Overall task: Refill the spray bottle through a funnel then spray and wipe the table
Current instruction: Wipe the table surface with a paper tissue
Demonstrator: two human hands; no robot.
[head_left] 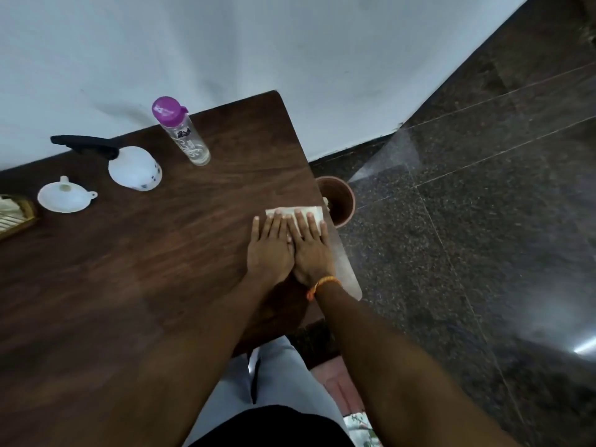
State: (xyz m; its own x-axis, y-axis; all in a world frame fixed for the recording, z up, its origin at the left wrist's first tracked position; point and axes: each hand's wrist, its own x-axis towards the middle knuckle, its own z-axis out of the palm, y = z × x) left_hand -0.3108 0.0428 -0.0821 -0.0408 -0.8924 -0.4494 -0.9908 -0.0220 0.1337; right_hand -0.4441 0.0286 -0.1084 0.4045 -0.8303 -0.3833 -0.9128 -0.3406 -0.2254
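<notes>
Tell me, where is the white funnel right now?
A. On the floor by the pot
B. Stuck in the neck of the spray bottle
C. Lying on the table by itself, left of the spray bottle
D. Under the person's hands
C: the funnel lies alone on the table, left of the spray bottle.

— What stands by the dark wooden table (129,269)?
— A pale blue-grey wall (290,43) runs behind it. Beside its right edge lies a floor (483,221) of dark speckled stone slabs, glare streaking it, and a terracotta pot (338,201) sits just off that edge.
</notes>
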